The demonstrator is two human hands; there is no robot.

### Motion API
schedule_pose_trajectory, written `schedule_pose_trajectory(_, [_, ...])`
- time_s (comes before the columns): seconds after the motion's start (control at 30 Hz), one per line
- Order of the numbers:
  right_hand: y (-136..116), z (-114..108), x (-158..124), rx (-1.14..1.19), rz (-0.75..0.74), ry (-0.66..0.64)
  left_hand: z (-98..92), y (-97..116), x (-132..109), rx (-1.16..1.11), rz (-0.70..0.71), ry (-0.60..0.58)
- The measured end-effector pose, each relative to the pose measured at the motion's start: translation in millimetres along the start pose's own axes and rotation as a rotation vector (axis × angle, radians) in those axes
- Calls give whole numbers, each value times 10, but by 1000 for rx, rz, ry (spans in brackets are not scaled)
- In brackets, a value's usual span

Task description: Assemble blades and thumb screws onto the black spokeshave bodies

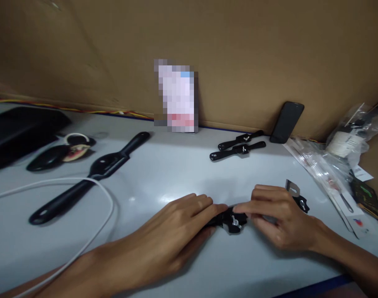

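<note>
A small black spokeshave (235,223), with a silver wing screw on its middle, lies low over the table between my hands. My left hand (183,223) is closed around its left end, covering that handle. On the other side my right hand (278,217) has curled fingers, with the index fingertip touching the tool's middle; the right handle is largely hidden. Just beyond my right hand lie a loose steel blade (292,189) and a black cap piece (302,203) with a screw.
A larger black spokeshave body (105,165) lies left, near a white cable (110,198). Two small spokeshaves (238,153) rest at the back. A phone (287,123) leans on the cardboard wall (238,49). Plastic-wrapped items (328,178) and a bagged bottle (345,140) stand right.
</note>
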State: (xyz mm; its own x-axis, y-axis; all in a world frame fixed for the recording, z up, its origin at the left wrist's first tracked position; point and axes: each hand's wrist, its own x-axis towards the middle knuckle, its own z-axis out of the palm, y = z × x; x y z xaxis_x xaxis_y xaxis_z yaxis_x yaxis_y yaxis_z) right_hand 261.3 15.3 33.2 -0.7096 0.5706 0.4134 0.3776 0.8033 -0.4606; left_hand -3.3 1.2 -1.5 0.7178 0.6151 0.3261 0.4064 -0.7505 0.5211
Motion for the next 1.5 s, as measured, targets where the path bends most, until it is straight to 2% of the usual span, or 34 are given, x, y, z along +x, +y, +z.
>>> schedule_pose_trajectory(0.07, [13,-32,-15,-33,-58,-40,-3,1,-4,-2,1,3])
schedule_pose_trajectory(0.2, [-12,-17,-38,-129,-51,-61,-2,-1,-14,6,7,-4])
schedule_pose_trajectory(0.4, [-83,38,-55,-24,-68,-113,4,3,-15,6,4,7])
schedule_pose_trajectory(0.6, [-92,120,-80,-139,-66,-45,18,-9,-15,8,-7,-6])
schedule_pose_trajectory(0.77, [-76,66,-57,-209,-72,-16,4,-3,-1,6,3,-9])
schedule_pose_trajectory(1.0, [-120,69,-74,-126,-65,-78,0,3,-11,-9,-8,18])
schedule_pose_trajectory(1.17, [-107,93,-82,-250,-33,-20,4,-5,-5,-5,-14,1])
schedule_pose_trajectory(1.33, [-106,66,-92,-159,-49,-86,-6,6,-2,-11,-13,6])
schedule_pose_trajectory(1.5, [-131,89,-99,-284,-28,-43,-1,1,-2,1,0,11])
